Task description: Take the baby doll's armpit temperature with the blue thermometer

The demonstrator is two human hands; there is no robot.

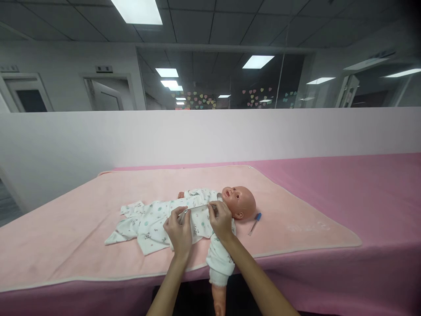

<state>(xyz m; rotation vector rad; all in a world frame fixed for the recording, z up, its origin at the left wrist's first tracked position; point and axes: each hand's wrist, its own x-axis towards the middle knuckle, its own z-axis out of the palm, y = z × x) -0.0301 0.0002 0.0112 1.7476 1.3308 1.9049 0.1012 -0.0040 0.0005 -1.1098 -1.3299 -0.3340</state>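
A baby doll lies on its back with its head to the right, dressed in a white printed baby outfit. My left hand is closed, pinching the outfit's front edge at the doll's middle. Nearer the neck, my right hand pinches the same edge, which is stretched between both hands. One doll arm, in a white sleeve, reaches over the table's front edge toward me. The other doll hand shows on the far side. The outfit's legs spread out to the left.
Under the doll is a peach blanket on a pink-covered table. A blue-capped pen lies beside the doll's head. Behind the table rises a white partition, with windows above it.
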